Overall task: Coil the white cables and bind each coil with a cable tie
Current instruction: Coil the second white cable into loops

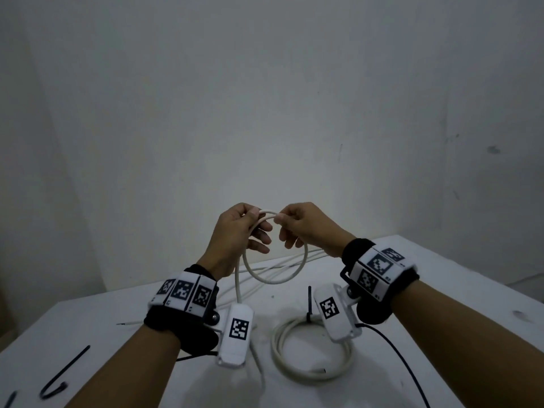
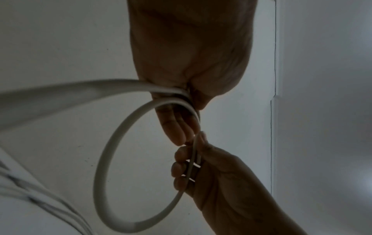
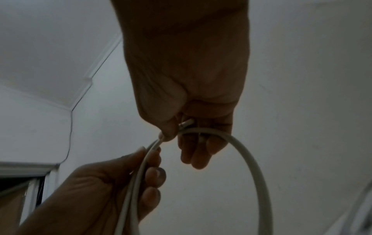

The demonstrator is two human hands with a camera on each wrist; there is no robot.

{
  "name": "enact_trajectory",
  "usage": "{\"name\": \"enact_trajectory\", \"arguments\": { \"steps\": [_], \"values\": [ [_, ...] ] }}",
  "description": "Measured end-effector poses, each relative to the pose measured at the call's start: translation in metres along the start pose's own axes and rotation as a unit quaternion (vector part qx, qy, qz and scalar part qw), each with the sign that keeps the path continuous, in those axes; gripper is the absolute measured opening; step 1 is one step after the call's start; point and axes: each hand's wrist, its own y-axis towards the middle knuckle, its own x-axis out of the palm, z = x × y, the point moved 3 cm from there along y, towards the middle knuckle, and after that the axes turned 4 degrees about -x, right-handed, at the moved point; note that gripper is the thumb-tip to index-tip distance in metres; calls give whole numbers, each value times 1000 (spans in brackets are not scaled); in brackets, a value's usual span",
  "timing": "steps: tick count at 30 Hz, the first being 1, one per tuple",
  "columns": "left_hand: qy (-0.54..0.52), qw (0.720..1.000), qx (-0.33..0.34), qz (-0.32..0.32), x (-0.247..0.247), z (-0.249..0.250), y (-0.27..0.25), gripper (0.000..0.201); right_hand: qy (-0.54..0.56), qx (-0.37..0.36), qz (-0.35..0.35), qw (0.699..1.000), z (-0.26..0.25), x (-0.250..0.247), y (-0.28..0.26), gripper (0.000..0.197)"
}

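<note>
both hands (image 1: 306, 223) pinching white cable (image 1: 275, 279) loop

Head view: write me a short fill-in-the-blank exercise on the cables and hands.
1. Both hands hold one white cable bent into a ____ above the table.
2. The finished coil lying on the table is bound with a ____ cable tie.
3. The left hand and right hand grip the held cable at its ____.

Missing words: loop; black; top
</note>
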Motion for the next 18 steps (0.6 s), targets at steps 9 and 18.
{"name": "enact_trajectory", "arguments": {
  "steps": [9,18],
  "values": [
    [-59,998,15,6,-7,-17,-8,13,211,84,-30,973,11,-3,-1,15],
    [45,998,33,-11,-12,-17,-14,18,153,71,-40,985,3,-1,-3,13]
  ]
}}
